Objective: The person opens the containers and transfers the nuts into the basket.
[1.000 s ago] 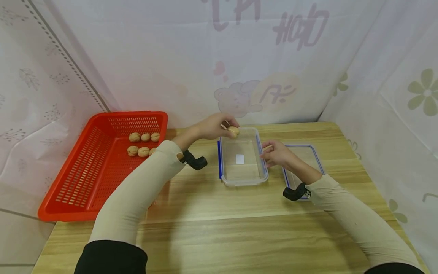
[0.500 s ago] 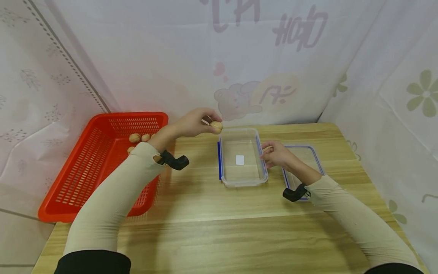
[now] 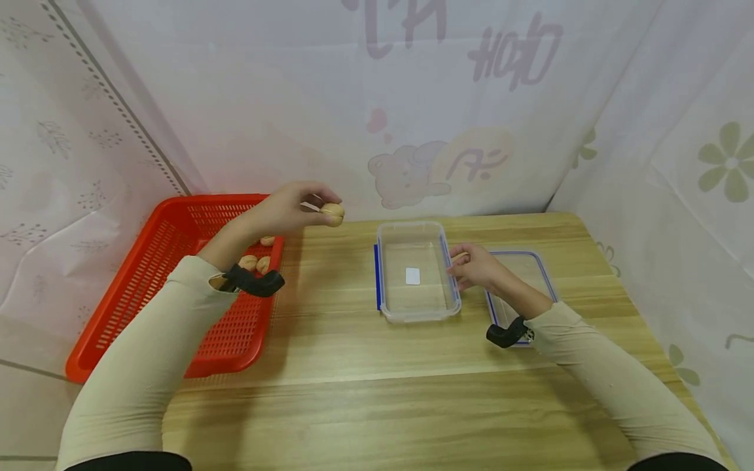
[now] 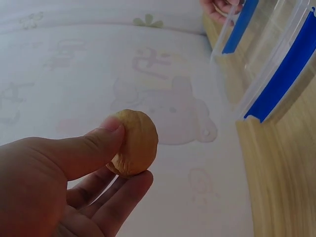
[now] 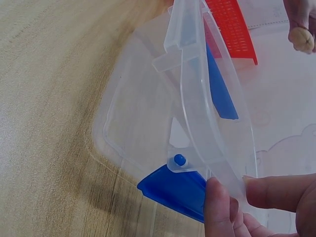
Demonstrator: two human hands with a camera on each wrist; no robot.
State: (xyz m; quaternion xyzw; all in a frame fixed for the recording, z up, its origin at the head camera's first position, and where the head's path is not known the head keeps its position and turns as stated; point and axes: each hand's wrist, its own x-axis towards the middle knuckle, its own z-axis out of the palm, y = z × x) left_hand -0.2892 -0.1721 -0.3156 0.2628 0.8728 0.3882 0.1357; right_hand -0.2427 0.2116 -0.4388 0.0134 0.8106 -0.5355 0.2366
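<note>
A walnut (image 3: pixel 333 214) is pinched between the thumb and fingers of my left hand (image 3: pixel 288 208), raised in the gap between the red basket and the clear container. In the left wrist view the walnut (image 4: pixel 137 143) shows whole at the fingertips. My right hand (image 3: pixel 478 267) grips the right side wall of the clear plastic container (image 3: pixel 421 316), thumb on one face and fingers on the other. The right wrist view shows that wall and a blue side clip (image 5: pixel 173 190) hanging down beside the fingers. A white label (image 3: pixel 413 276) lies within the container.
The red plastic basket (image 3: pixel 235 365) stands at the left, with several walnuts (image 3: pixel 249 263) partly hidden by my left forearm. A clear lid with a blue seal (image 3: pixel 521 254) lies right of the container, under my right forearm. A printed curtain (image 3: pixel 265 98) rises behind the wooden table (image 3: pixel 365 405).
My left hand has moved left with the walnut, from over the container's far left corner toward the basket. My right hand and the container have stayed in place.
</note>
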